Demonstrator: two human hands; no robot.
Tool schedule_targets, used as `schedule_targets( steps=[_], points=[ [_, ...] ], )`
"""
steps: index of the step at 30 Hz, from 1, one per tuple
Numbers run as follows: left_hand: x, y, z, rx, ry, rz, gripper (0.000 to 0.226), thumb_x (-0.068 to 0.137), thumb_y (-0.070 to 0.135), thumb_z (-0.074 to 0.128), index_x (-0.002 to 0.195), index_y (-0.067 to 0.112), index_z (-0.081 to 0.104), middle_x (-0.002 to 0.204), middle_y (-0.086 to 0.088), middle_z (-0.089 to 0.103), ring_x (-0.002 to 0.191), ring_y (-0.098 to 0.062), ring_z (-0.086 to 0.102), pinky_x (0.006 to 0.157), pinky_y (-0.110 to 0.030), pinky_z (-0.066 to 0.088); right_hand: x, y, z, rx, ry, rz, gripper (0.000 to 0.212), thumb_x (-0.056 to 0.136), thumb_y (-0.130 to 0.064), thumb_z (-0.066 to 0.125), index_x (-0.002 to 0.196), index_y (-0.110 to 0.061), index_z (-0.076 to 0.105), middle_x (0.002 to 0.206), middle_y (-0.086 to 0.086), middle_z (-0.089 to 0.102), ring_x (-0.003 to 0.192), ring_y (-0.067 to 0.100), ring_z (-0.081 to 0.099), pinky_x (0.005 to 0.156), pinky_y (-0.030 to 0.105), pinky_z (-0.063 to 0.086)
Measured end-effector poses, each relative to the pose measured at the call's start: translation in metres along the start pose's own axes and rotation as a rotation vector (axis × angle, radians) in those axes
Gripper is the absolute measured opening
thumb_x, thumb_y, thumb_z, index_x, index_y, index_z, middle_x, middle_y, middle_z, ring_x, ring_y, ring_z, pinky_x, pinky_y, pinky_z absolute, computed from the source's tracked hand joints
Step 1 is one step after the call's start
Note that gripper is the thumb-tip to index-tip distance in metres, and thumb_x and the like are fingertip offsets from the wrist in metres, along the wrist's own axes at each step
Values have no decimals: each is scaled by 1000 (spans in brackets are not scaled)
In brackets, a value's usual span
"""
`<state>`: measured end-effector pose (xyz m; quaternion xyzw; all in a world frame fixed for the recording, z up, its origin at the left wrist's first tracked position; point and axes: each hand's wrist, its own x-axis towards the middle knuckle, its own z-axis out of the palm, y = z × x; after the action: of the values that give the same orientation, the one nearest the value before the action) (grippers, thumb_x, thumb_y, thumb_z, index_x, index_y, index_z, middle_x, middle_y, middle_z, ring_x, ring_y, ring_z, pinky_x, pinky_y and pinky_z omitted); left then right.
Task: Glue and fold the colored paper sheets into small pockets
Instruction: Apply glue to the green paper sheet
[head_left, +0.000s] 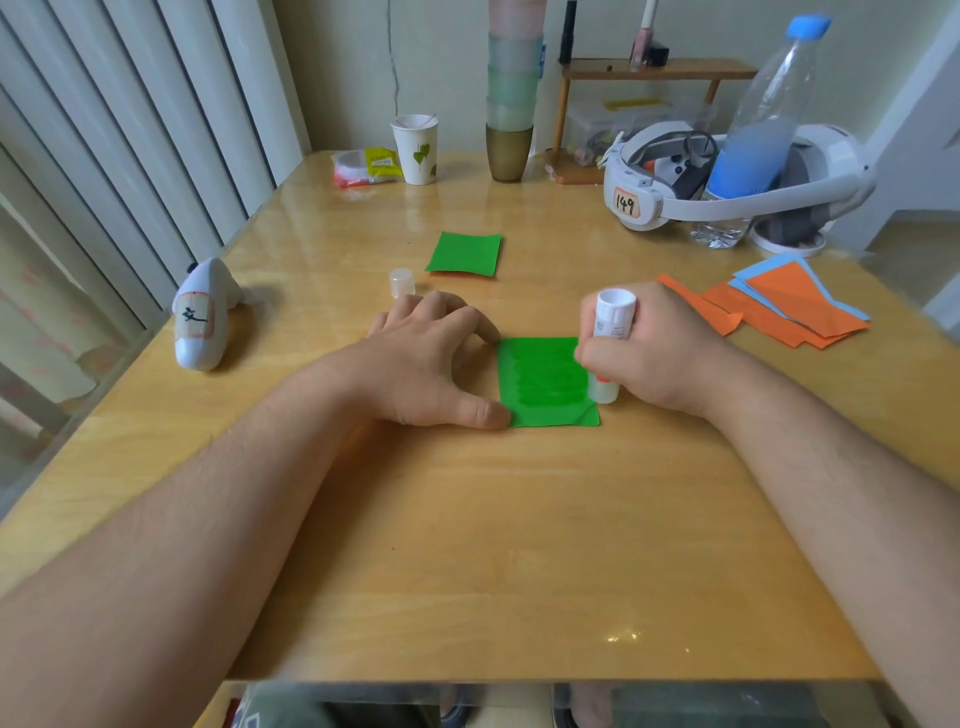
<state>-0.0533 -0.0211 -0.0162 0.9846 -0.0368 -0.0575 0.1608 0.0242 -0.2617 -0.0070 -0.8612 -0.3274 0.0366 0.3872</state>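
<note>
Hidden: glue stick's lower end sits behind the right hand's fingers; whether its tip touches the paper cannot be told. Left edge of the green sheet (545, 382) is covered by the left hand's fingertips.

Glossy wooden desk (467, 545) against a pale wall, vertical blinds (130, 156) to the left.

Sheet lies flat at desk centre, darker streaks across it. Left hand (431, 358) spread, thumb and fingers pressing the sheet. Right hand (654, 348) gripping the white glue stick (612, 332) upright at the sheet's right edge.
</note>
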Motion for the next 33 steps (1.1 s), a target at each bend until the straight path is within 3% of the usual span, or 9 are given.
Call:
schedule_targets(
  steps=[6, 10, 12, 18, 25, 28, 33],
  points=[
    [2, -4, -1, -76, -6, -2, 79, 54, 73, 48, 131, 54, 46, 141, 17, 33, 139, -18, 21, 108, -36, 20, 1, -11, 12, 228, 65, -69, 17, 71, -21, 63, 65, -5, 60, 59, 15, 58, 61, 20, 50, 60, 46, 43],
    [2, -1, -1, -95, 1, -20, 73, 57, 71, 40, 127, 54, 49, 144, 15, 34, 139, -17, 21, 107, -35, 19, 0, -19, 30, 180, -50, -91, 12, 75, -30, 69, 70, -19, 68, 62, -3, 62, 61, 9, 51, 59, 32, 41],
    [3, -1, -2, -124, -9, -31, 58, 64, 62, 44, 122, 55, 49, 142, 16, 35, 138, -16, 22, 106, -34, 19, -1, -22, 35, 137, -81, -98, 13, 76, -33, 70, 72, -21, 68, 64, -12, 61, 62, 3, 51, 60, 25, 40],
    [3, 1, -2, -176, -12, -37, 44, 72, 46, 41, 114, 55, 49, 142, 16, 37, 138, -17, 22, 106, -35, 18, 0, -27, 34, 66, -132, -48, 11, 76, -35, 71, 73, -25, 67, 69, -9, 66, 65, 5, 54, 62, 25, 43],
    [5, -2, 0, -122, 19, -32, 52, 75, 52, 43, 126, 52, 52, 141, 14, 37, 137, -19, 23, 116, -42, 19, -5, -17, 10, -32, -171, -6, 13, 79, -18, 73, 70, -24, 67, 66, -7, 67, 63, 8, 56, 62, 32, 48],
    [7, -3, 3, -73, 32, -24, 54, 75, 65, 45, 127, 52, 51, 142, 14, 36, 138, -20, 23, 116, -43, 20, -6, -9, 1, -39, -177, 10, 12, 78, -17, 73, 69, -22, 66, 66, -2, 66, 63, 10, 55, 64, 36, 47],
    [6, -5, 5, 2, 41, -2, 84, 55, 92, 47, 131, 54, 47, 140, 16, 33, 136, -15, 22, 114, -43, 23, -4, -3, -3, -17, -180, 13, 5, 68, -27, 64, 66, -22, 63, 61, -5, 59, 62, 11, 51, 63, 36, 43]
  ],
)
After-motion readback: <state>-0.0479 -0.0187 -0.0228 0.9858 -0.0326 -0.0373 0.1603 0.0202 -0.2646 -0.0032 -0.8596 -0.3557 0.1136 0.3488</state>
